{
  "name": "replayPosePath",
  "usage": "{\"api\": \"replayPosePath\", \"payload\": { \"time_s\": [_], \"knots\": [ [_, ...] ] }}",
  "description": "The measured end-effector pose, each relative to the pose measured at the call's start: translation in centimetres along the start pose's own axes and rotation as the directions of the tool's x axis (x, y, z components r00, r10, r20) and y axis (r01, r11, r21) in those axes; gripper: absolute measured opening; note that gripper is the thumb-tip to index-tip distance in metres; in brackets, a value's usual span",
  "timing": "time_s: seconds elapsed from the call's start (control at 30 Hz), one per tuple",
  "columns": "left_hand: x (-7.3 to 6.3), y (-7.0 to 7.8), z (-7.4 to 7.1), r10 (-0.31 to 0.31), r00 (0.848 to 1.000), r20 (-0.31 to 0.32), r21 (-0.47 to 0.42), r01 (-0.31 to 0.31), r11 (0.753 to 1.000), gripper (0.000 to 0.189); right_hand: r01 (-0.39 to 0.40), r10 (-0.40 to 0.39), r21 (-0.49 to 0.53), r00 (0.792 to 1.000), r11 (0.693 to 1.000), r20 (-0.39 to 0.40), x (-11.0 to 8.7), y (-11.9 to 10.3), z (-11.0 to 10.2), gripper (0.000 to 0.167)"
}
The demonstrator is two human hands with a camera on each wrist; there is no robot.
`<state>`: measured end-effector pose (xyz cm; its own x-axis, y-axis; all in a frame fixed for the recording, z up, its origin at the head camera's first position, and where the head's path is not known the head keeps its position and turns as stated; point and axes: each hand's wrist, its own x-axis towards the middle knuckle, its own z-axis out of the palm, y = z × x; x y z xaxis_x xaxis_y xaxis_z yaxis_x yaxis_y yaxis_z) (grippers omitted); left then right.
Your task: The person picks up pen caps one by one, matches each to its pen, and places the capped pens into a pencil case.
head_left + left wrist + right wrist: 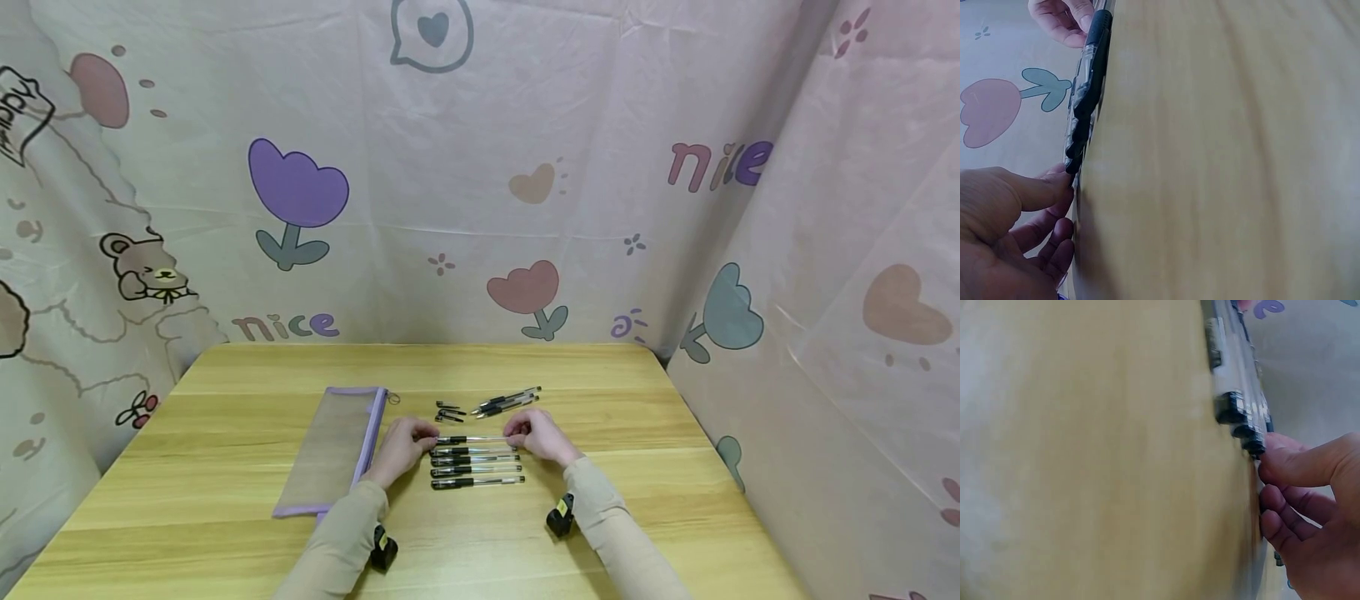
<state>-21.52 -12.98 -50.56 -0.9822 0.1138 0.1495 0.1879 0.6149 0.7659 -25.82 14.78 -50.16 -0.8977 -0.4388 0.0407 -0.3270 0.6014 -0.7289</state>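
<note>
Pinching one pen (474,439) by its ends — left hand (403,450) at the dark end, right hand (543,437) opposite — likely helps align it with the nearer pens (459,472)

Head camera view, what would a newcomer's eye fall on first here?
Probably the large purple flower printed on the pale fabric backdrop, left of centre. Next, the row of slim black-and-clear pens on the yellowish wooden table, with the left hand and right hand at opposite ends of the farthest one. A purple-edged rectangular pouch lies left of the row.
</note>
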Motion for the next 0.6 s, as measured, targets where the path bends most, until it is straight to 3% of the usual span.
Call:
{"api": "replayPosePath", "payload": {
  "time_s": [0.1,0.23,0.4,0.6],
  "knots": [
    [-0.1,-0.1,0.0,0.001,1.0,-0.005,-0.015,-0.001,1.0,0.014,-0.004,0.005,0.056,1.0,0.998,-0.012,-0.1,0.3,-0.2,0.015],
    [0.0,-0.2,0.0,0.015,1.0,-0.027,-0.029,-0.015,0.999,0.017,-0.016,0.025,0.109,0.996,0.994,-0.091,0.0,1.0,-0.6,0.018],
    [0.0,-0.3,0.0,0.005,0.997,-0.083,-0.034,-0.008,0.999,0.018,-0.029,0.057,0.125,0.972,0.992,-0.226,0.7,1.8,-0.9,0.019],
    [0.0,-0.3,0.0,0.03,0.988,-0.148,-0.053,-0.038,0.998,0.02,-0.062,0.09,0.106,0.954,0.992,-0.286,1.7,2.3,-1.2,0.018]
  ]
}}
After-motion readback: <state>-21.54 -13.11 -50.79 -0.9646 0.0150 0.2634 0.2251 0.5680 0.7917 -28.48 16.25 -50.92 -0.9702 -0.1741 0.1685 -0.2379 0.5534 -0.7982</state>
